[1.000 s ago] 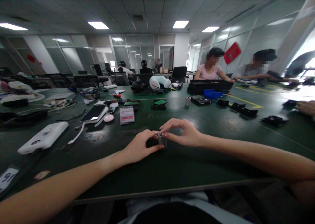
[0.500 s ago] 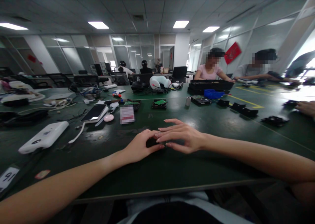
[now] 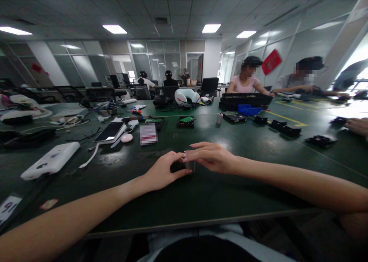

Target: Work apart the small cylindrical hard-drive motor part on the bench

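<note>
My left hand point(image 3: 166, 170) rests low over the green table point(image 3: 161, 204), its thumb and fingers apart in a curve with no clear object between them. My right hand point(image 3: 214, 156) meets its fingertips from the right, its fingers stretched out and its thumb partly tucked underneath. A faint grey patch shows between the hands, too blurred to name. Beyond the hands lie a card point(image 3: 148, 134) with blurred print, a circuit part with a green piece point(image 3: 186, 121), a small light cylinder point(image 3: 219, 118) and a flat drive-like part point(image 3: 235, 117).
To the left lie a white device point(image 3: 51, 160), a phone point(image 3: 110, 132), a pink oval item point(image 3: 127, 138) and cables. Farther right are black parts point(image 3: 286, 128), a blue tray point(image 3: 249, 109) and another person's hand point(image 3: 357, 126). People sit at the back and right.
My right hand's fingers have drawn closer together and its thumb has moved under them. My left hand has hardly moved. A person at the far right has shifted a hand.
</note>
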